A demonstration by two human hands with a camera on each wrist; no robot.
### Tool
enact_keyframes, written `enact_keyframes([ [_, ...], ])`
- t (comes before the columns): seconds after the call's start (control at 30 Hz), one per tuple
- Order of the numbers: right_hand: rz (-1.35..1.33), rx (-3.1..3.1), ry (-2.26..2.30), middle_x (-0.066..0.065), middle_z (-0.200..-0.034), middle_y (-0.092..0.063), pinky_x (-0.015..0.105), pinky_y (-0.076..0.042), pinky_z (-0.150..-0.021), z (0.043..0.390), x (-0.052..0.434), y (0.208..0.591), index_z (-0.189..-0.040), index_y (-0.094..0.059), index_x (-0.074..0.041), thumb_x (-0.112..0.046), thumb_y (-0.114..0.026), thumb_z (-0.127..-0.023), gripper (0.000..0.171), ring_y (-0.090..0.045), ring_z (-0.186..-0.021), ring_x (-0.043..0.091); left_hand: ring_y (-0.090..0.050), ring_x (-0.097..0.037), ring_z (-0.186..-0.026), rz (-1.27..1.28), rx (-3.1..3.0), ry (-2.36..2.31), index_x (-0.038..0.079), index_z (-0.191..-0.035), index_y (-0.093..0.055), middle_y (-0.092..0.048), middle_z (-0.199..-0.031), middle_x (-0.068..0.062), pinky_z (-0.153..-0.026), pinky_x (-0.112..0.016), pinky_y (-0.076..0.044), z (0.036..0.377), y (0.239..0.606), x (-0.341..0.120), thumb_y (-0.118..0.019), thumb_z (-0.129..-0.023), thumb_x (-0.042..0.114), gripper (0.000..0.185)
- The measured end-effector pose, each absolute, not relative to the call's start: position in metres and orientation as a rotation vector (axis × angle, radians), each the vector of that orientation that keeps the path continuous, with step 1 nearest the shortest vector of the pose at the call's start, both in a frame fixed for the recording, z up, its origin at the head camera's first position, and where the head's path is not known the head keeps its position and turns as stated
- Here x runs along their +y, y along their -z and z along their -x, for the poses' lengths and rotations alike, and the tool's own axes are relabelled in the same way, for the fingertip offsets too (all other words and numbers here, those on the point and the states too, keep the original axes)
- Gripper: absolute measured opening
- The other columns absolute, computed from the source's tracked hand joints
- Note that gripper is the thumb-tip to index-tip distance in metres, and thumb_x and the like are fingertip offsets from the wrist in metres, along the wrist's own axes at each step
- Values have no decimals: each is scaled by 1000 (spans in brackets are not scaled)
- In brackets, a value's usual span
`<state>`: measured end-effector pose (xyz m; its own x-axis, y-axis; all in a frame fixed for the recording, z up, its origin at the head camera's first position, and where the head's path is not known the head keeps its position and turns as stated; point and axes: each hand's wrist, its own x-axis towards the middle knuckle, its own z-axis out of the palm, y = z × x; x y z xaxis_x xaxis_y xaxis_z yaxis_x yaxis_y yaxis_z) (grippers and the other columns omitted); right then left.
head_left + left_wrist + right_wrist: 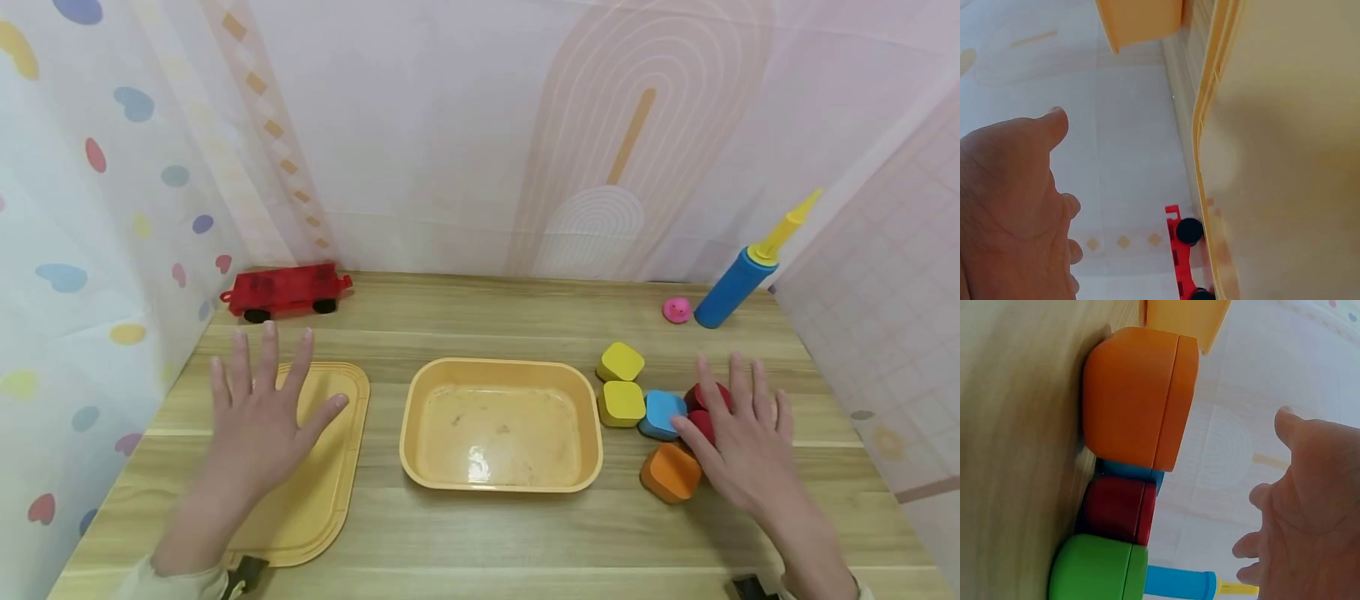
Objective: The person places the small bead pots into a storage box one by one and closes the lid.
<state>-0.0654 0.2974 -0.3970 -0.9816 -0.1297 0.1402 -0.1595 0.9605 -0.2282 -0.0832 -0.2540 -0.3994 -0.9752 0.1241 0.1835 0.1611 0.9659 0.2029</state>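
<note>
My left hand (262, 433), fingers spread, hovers over a flat yellow lid (330, 467) with a grooved rim. On the right, my right hand (750, 450) is spread palm down above a group of small rounded boxes and holds nothing. Beneath and beside it are two red boxes (702, 423), a blue box (663, 414) and an orange box (671, 473). A green box (1090, 569) shows in the right wrist view; the hand hides it in the head view. Two yellow boxes (622, 404) stand left of the blue one.
A yellow rectangular tub (501, 486) stands mid-table between the hands. At the back left is a red toy wagon (288, 290) with black wheels. A blue pump (726, 293) with a yellow nozzle and a small pink toy (677, 310) stand at the back right. Patterned cloth walls surround the table.
</note>
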Motion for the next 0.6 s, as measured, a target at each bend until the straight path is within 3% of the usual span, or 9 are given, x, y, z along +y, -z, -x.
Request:
enact_keyframes([
  [0.17, -219, -2966, -407, 23, -169, 11, 72, 12, -118, 59, 304, 396, -166, -4, -17, -49, -48, -105, 81, 14, -153, 48, 30, -40, -150, 219, -2911, 402, 23, -166, -4, 21, -168, -13, -118, -67, 21, 71, 399, -242, -49, -101, 60, 87],
  [0.37, -188, -2929, -474, 23, -169, 7, 74, 8, -118, 53, 313, 397, -166, -1, -19, -44, -49, -107, 80, 9, -154, 48, 23, -43, -152, 215, -2840, 556, 19, -166, -7, 14, -168, -19, -121, -67, 13, 57, 403, -221, -50, -104, 52, 82],
  [0.6, -103, -2912, -461, 30, -166, -9, 79, -6, -115, 50, 324, 402, -166, -1, -20, -47, -59, -101, 91, -5, -152, 52, 22, -42, -153, 216, -2823, 729, 20, -166, -5, 15, -169, -18, -123, -64, 11, 46, 411, -204, -51, -105, 46, 81],
])
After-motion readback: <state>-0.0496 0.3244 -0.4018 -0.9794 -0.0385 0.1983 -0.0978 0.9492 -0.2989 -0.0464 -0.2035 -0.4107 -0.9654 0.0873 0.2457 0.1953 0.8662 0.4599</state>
